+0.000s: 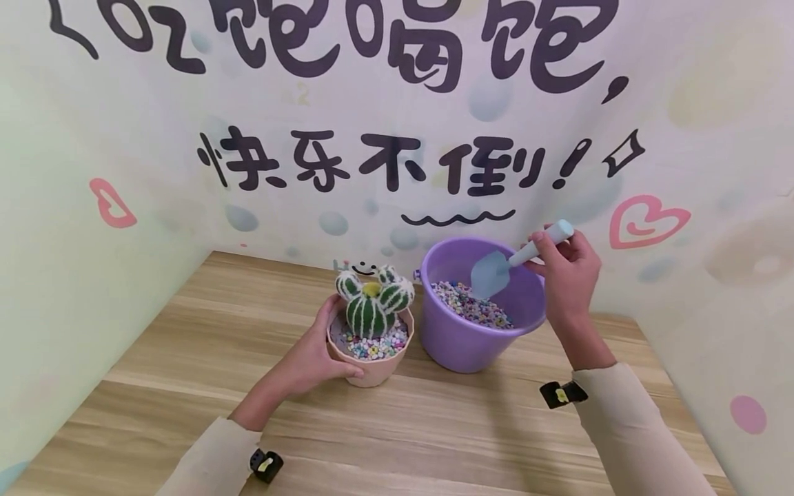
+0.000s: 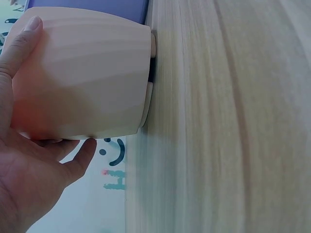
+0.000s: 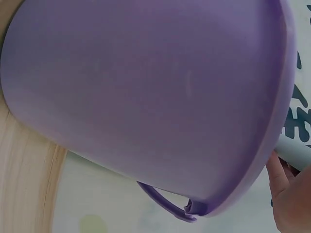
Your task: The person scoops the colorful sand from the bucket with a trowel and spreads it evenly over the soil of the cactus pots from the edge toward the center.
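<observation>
My left hand [image 1: 313, 355] grips the side of a pale pink flower pot [image 1: 374, 373], thumb along its near face and fingers round the far side. In the left wrist view the pot [image 2: 92, 73] stands on the table. A green knitted-looking cactus [image 1: 369, 318] with white stripes rises from it, with colourful pebbles [image 1: 374, 346] at the front and a bare greyish patch at the left. My right hand [image 1: 567, 275] holds a light blue trowel [image 1: 491, 274] by its handle, blade tilted down inside a purple bucket [image 1: 462, 348], over similar colourful pebbles [image 1: 465, 303].
The wooden table [image 1: 397, 441] meets a printed wall hanging [image 1: 347, 200] right behind the pot and bucket. The bucket's handle [image 3: 165, 201] hangs on its outer side in the right wrist view. Side walls border the table left and right.
</observation>
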`<state>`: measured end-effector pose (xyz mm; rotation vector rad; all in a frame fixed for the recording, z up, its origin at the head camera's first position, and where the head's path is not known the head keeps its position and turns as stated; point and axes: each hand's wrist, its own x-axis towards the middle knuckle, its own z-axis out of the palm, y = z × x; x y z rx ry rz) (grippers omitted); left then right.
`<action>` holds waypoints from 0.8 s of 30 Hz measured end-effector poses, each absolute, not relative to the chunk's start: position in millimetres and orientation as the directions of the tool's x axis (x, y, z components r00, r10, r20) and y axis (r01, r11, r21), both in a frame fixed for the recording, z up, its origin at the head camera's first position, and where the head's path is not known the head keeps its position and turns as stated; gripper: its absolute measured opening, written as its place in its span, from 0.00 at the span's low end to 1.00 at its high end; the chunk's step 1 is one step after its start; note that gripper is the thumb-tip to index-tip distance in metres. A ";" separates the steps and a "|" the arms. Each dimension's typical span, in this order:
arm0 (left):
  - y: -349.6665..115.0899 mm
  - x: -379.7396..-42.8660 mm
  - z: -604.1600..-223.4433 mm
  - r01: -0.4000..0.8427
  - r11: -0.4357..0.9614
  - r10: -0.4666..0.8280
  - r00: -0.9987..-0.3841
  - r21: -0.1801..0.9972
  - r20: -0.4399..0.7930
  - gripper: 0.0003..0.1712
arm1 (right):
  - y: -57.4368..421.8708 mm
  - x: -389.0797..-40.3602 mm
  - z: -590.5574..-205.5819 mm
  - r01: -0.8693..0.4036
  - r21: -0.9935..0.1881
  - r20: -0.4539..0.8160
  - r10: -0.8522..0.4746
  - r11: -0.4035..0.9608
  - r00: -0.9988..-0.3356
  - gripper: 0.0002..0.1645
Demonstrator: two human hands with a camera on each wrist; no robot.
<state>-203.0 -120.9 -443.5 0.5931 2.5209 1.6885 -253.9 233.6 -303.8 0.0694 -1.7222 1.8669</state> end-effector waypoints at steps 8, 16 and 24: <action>-121.0 -202.5 -442.7 0.292 0.323 0.342 -0.923 0.900 0.176 0.75 | 234.1 -264.7 -308.4 -0.384 -0.923 0.363 0.343 0.007 -0.867 0.09; -121.2 -201.7 -442.5 0.295 0.327 0.339 -0.923 0.898 0.180 0.75 | 229.1 -276.6 -311.8 -0.359 -0.931 0.361 0.285 0.061 -0.888 0.05; -121.2 -202.7 -444.6 0.297 0.326 0.340 -0.923 0.897 0.182 0.75 | 225.5 -286.9 -322.4 -0.341 -0.937 0.348 0.236 0.072 -0.907 0.08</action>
